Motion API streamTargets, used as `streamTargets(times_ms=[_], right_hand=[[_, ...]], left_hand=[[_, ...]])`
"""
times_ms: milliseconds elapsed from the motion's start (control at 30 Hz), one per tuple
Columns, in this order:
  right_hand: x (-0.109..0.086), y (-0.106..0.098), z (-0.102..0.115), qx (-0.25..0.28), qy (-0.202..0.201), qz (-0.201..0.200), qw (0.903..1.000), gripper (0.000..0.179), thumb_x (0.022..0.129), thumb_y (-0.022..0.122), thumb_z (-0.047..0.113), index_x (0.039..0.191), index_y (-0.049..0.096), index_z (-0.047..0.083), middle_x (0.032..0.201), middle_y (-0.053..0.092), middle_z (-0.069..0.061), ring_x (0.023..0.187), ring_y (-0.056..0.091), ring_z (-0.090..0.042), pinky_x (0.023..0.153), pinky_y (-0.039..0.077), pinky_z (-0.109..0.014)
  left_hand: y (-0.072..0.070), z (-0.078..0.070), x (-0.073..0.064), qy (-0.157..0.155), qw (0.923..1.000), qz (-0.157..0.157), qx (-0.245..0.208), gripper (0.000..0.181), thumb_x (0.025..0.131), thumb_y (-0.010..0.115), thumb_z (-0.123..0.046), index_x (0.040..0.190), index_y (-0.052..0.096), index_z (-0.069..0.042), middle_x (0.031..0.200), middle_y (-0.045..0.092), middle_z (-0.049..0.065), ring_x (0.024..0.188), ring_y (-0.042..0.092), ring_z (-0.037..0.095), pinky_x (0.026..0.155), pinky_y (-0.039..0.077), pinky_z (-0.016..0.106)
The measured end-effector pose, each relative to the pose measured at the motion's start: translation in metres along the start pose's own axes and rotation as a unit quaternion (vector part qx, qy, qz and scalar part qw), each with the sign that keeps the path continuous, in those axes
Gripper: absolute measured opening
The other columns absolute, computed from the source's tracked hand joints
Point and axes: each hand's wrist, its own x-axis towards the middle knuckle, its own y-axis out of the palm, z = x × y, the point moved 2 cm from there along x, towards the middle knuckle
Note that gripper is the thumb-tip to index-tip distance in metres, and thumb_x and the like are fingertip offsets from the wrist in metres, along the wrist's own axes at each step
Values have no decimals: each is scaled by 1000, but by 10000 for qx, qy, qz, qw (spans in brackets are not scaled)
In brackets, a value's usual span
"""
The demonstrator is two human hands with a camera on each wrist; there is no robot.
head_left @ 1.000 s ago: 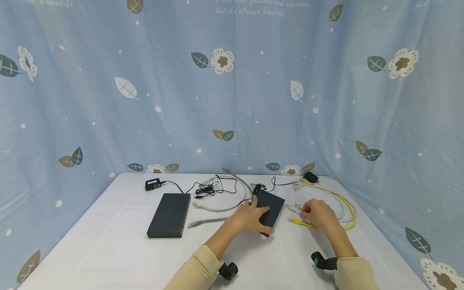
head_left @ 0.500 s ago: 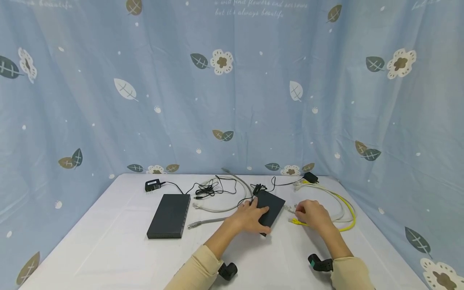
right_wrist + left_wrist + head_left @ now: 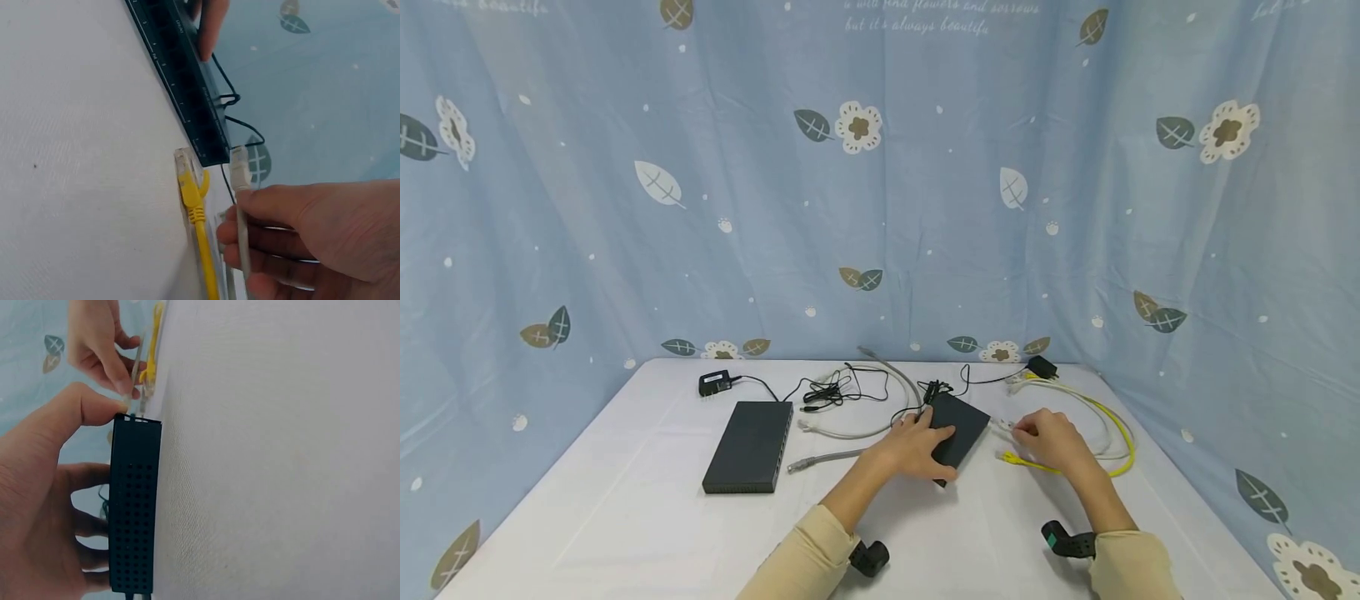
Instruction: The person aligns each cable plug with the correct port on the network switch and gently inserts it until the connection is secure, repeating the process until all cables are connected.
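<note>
My left hand (image 3: 910,447) rests spread on a black network switch (image 3: 964,427), thumb near its port-side corner. In the left wrist view its fingers meet the top face of the switch (image 3: 134,506). My right hand (image 3: 331,237) pinches a pale grey Ethernet cable, just behind its clear plug (image 3: 239,161). That plug points at the switch and sits beside its end; whether it touches is unclear. Beside it lies a yellow Ethernet cable (image 3: 195,206). The right hand (image 3: 1054,439) is right of the switch in the head view.
A second black network switch (image 3: 748,447) lies at the left. Behind are two power adapters, one left (image 3: 715,383) and one right (image 3: 1042,367), with tangled black cords (image 3: 829,390). Grey cables (image 3: 831,457) lie between the switches. A patterned curtain (image 3: 880,208) rises behind the table.
The right hand shifted left, then slightly back right, still at the cable end. The near corner of the held-down switch moved slightly left, with my left thumb on it.
</note>
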Motion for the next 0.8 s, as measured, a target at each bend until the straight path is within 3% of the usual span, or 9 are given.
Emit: streamTargets(times_ms=[367, 800], right_hand=[[3, 0, 3, 53, -91, 233, 9997, 25, 94, 65, 22, 107, 75, 3, 98, 75, -7, 82, 64, -15, 77, 55, -41], [1, 3, 2, -103, -214, 280, 9993, 18, 91, 67, 16, 99, 76, 2, 86, 73, -3, 71, 57, -14, 66, 50, -34]], left_hand=[[-8, 3, -5, 49, 9998, 33, -171, 75, 84, 66, -58, 149, 43, -32, 163, 20, 18, 147, 25, 44, 118, 25, 58], [-9, 6, -5, 72, 9996, 86, -274, 76, 81, 70, -61, 148, 46, -32, 163, 20, 18, 148, 25, 43, 118, 26, 55]])
